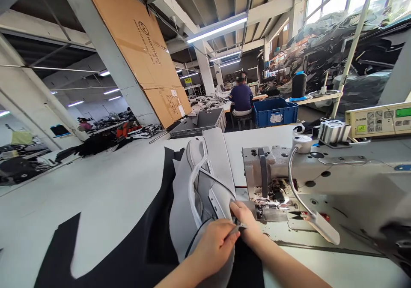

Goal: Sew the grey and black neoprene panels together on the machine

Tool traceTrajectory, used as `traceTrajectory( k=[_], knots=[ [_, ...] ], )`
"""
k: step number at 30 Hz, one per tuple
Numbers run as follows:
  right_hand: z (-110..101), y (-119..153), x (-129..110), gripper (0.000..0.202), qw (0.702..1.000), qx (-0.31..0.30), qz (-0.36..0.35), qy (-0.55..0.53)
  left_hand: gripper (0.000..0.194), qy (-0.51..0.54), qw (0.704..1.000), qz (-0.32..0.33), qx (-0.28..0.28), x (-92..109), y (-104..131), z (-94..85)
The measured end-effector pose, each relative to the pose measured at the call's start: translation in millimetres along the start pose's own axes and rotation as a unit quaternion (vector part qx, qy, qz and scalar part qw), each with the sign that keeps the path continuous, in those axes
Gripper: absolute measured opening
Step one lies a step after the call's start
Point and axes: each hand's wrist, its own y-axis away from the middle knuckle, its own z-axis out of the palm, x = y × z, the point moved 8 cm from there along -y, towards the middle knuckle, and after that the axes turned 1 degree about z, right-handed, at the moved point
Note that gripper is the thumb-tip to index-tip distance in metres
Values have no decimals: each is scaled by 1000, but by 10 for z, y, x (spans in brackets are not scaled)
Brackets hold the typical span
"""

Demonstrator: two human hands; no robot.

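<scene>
A grey sewn fabric piece (183, 189) with light piping and several layers lies over black fabric (128, 245) on the white table. My left hand (216, 241) pinches a small edge of the grey fabric between thumb and fingers, at the piece's lower right. Just beyond it, my right hand (245, 219) is closed on the right edge of the same piece, its fingertips partly tucked behind the fabric. Both hands are close together, left of the sewing machine's needle area (261, 208).
The sewing machine (321, 181) fills the right side, with a lamp and red-handled snips (300, 215) on its bed. A control panel (379, 121) and thread cone (299, 85) stand behind. Farther back are a blue crate (275, 113), a grey crate (205, 123) and a seated person (241, 97).
</scene>
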Motion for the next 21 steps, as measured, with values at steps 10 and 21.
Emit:
traceTrajectory(
  k=[10, 21],
  knots=[
    [-158, 78, 32, 43, 996, -35, -45, -66, 37, 37, 998, -57, -6, -275, 38, -137],
    [-60, -26, 109, 29, 997, -28, 10, 65, 34, -53, 995, -76, -49, -294, 57, 250]
  ],
)
